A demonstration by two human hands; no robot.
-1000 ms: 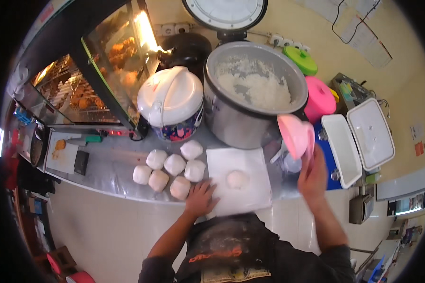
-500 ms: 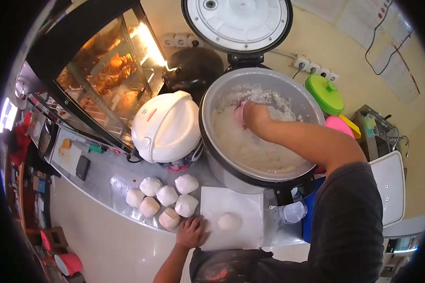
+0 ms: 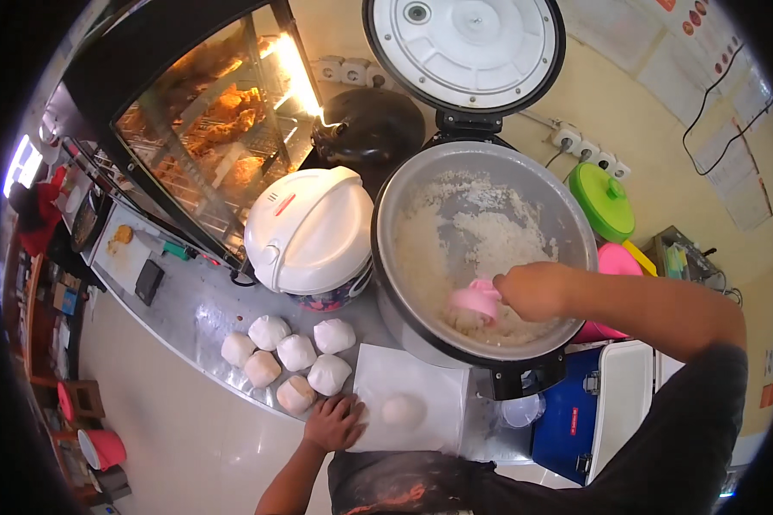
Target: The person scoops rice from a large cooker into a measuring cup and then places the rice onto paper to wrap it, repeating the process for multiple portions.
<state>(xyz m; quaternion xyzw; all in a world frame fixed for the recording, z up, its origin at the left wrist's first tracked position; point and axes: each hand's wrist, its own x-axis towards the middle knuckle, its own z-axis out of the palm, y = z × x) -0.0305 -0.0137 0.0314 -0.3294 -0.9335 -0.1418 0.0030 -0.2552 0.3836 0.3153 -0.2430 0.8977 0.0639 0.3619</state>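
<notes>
Our right hand (image 3: pixel 528 292), seen in the head view, is curled closed around the handle of a pink scoop (image 3: pixel 477 302). Both are inside a big round rice cooker (image 3: pixel 581 215), just short of its near wall. The scoop's cup, left of our knuckles, sits down among white rice (image 3: pixel 498 236); how full it is, we cannot tell. Beyond this hand, the cooker's lid (image 3: pixel 468 51) stands raised.

Our left hand (image 3: pixel 335 423) lies palm down, fingers loosely spread and gripping nothing that we can see, its fingertips at the left edge of a white paper sheet (image 3: pixel 374 365). On that sheet, right of the hand, is a small white mound (image 3: pixel 401 410). Ahead and to the left of the hand are seven wrapped bundles (image 3: pixel 296 353), the closest just beside it.

As we judge it, rice could drop over the cooker's rim if our right wrist tips the scoop while lifting it out. Our right forearm passes over that rim and might brush it, perhaps painfully if the metal is hot. Should our left hand drag sideways, the paper could slide with the mound, or the nearest bundle could be nudged off the counter's edge (image 3: pixel 193 359).
</notes>
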